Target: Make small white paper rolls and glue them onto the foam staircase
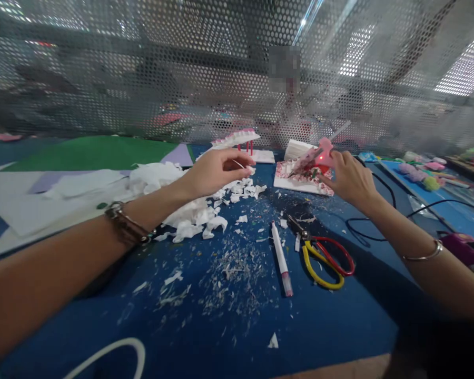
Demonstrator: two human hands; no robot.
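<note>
My left hand point(217, 171) is closed in a pinch beside the torn white scraps. A small white scrap point(252, 170) shows at its fingertips. On the right, my right hand point(351, 179) grips a pink glue gun point(326, 147) with a lit red light, its nozzle tilted down and left. Below the glue gun lies a white base point(296, 184) covered with pink and red bits. Just behind my left hand stands a white model point(237, 138) with a pink-edged slanted top on thin red posts.
Yellow-and-red-handled scissors point(326, 260) and a white marker point(280, 255) lie mid-table among shavings. Crumpled white scraps point(193, 216) and green sheets point(98, 152) spread left. A black cable point(363, 221) loops near my right arm. A perforated metal screen point(205, 68) stands behind.
</note>
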